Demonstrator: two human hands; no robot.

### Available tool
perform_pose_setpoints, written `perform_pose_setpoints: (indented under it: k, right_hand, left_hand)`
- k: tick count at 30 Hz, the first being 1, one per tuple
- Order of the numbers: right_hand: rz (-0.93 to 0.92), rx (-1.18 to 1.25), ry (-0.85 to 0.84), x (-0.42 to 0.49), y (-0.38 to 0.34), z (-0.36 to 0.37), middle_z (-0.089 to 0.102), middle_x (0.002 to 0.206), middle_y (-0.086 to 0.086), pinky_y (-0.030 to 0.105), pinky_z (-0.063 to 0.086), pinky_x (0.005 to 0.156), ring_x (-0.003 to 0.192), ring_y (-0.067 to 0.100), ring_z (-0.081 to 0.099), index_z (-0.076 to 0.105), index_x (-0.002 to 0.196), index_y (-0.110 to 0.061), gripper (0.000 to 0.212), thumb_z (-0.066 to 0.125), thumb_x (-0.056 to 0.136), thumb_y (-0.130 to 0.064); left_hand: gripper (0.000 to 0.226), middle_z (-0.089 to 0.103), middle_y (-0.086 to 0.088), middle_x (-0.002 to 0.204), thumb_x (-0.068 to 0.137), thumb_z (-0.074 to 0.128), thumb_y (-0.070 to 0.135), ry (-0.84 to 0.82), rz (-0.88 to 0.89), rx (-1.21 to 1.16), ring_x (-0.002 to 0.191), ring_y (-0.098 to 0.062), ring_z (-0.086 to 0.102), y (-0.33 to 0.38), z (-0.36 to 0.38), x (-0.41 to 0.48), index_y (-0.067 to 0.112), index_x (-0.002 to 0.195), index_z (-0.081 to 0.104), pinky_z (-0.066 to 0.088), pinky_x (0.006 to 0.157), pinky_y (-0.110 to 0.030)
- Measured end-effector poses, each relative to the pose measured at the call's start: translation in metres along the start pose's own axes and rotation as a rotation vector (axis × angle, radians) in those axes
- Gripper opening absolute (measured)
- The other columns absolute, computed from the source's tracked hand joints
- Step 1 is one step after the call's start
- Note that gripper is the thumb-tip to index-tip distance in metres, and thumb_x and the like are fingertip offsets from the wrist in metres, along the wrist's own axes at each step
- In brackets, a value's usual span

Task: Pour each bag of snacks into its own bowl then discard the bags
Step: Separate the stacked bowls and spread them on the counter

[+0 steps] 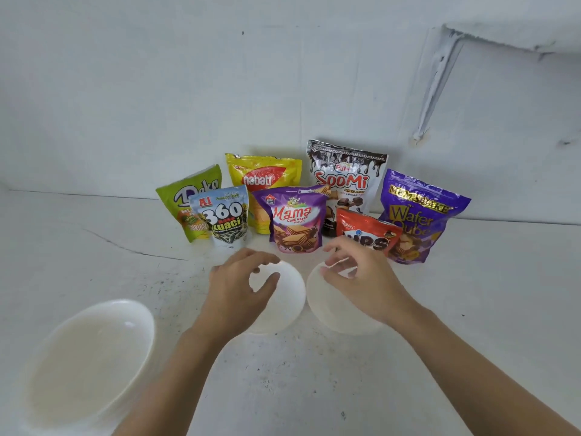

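Several snack bags stand in a cluster at the back of the white table: green Deka (185, 196), 360 Kuaci (224, 215), yellow Nabati (264, 177), purple Mama (294, 217), SooMi (344, 180), red Nips (366, 236) and purple Wafer Cube (418, 215). In front of them sit two small white bowls side by side. My left hand (239, 287) curls over the far left rim of the middle bowl (289, 297), thumb inside it. My right hand (361, 278) holds the far rim of the right bowl (323, 306), thumb on its left edge. Both bowls look empty.
A larger white bowl (91, 350), empty, sits at the near left of the table. A white wall rises just behind the bags. Bare tabletop stretches to the right of my right arm and along the near edge.
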State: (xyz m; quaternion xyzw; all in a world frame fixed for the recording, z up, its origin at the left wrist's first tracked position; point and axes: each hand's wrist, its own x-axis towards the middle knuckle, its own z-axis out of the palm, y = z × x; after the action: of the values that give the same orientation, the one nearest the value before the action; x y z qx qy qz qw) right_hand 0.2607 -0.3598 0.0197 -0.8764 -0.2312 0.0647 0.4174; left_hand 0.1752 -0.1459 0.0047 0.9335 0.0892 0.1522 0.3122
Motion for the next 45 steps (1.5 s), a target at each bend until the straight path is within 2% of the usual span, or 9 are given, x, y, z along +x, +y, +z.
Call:
perform_pose_setpoints:
  k: [6,11,15,19,25,32,40,43,45]
  right_hand:
    - [-0.111,0.332,-0.162,-0.014,-0.077,0.056,0.071,0.094,-0.012,0.023,0.054,0.081,0.093,0.005,0.068,0.066,0.108,-0.035,0.018,0.069,0.091,-0.037]
    - [-0.194,0.341,-0.213,-0.026,-0.115,0.132,0.068,0.108,-0.016,0.024,0.050,0.079,0.105,-0.001,0.061,0.068,0.103,-0.037,0.011,0.067,0.093,-0.036]
    - [-0.171,0.267,-0.270,-0.035,-0.133,0.188,0.054,0.121,-0.016,0.022,0.039,0.091,0.110,-0.008,0.048,0.066,0.109,-0.040,0.016,0.065,0.093,-0.038]
    - [-0.064,0.106,-0.297,-0.041,-0.145,0.231,0.046,0.124,-0.004,0.023,0.041,0.082,0.102,0.010,0.053,0.057,0.124,-0.031,0.033,0.062,0.093,-0.043]
    - [-0.020,-0.032,-0.168,-0.040,-0.149,0.242,0.050,0.115,-0.008,0.019,0.037,0.059,0.074,0.006,0.053,0.057,0.122,-0.028,0.041,0.066,0.084,-0.020]
    - [0.044,0.038,-0.213,-0.039,-0.157,0.232,0.058,0.120,-0.005,0.032,0.049,0.087,0.100,0.018,0.061,0.063,0.119,-0.026,0.038,0.062,0.084,-0.012]
    - [0.084,0.183,-0.362,-0.033,-0.168,0.199,0.057,0.103,0.002,0.027,0.042,0.063,0.076,0.015,0.055,0.051,0.132,-0.026,0.041,0.046,0.093,-0.012]
    - [0.054,0.251,-0.319,-0.036,-0.166,0.181,0.056,0.091,0.009,0.030,0.045,0.063,0.074,0.021,0.055,0.050,0.128,-0.033,0.042,0.043,0.093,-0.010]
    - [0.057,0.393,-0.282,-0.038,-0.163,0.164,0.061,0.104,0.015,0.039,0.058,0.074,0.091,0.030,0.063,0.054,0.122,-0.039,0.046,0.043,0.092,-0.007]
  left_hand:
    - [0.017,0.069,0.015,0.091,0.089,0.073,0.024,0.190,-0.067,-0.050,0.089,-0.006,0.063,-0.034,-0.087,-0.058,0.034,0.103,0.072,0.042,0.068,-0.006]
    - [0.021,0.064,0.016,0.098,0.087,0.074,0.020,0.319,-0.235,0.086,0.090,-0.007,0.062,-0.097,-0.139,-0.112,0.035,0.102,0.072,0.046,0.070,-0.023]
    - [0.024,0.057,0.003,0.113,0.086,0.075,0.021,0.309,-0.417,0.275,0.106,-0.024,0.052,-0.140,-0.159,-0.141,0.031,0.108,0.072,0.045,0.082,-0.034]
    - [0.023,0.057,0.007,0.114,0.088,0.071,0.031,0.194,-0.571,0.232,0.100,-0.015,0.060,-0.166,-0.162,-0.158,0.038,0.110,0.068,0.044,0.077,-0.029]
    - [0.027,0.064,0.013,0.096,0.077,0.081,0.032,0.193,-0.586,0.099,0.078,-0.007,0.066,-0.170,-0.165,-0.157,0.040,0.097,0.065,0.047,0.069,-0.028]
    - [0.038,0.067,0.010,0.103,0.076,0.075,0.019,0.123,-0.611,0.066,0.088,-0.015,0.066,-0.170,-0.176,-0.154,0.038,0.108,0.070,0.043,0.070,-0.027]
    - [0.035,0.069,0.016,0.107,0.074,0.065,0.033,0.084,-0.585,-0.023,0.101,-0.007,0.065,-0.143,-0.196,-0.145,0.054,0.102,0.065,0.054,0.089,-0.039]
    - [0.039,0.073,0.016,0.104,0.081,0.067,0.015,0.149,-0.524,-0.167,0.092,-0.010,0.070,-0.123,-0.198,-0.137,0.047,0.103,0.068,0.056,0.088,-0.042]
    - [0.045,0.075,0.012,0.106,0.085,0.066,0.003,0.171,-0.472,-0.326,0.086,-0.017,0.072,-0.107,-0.194,-0.133,0.044,0.103,0.070,0.057,0.084,-0.041]
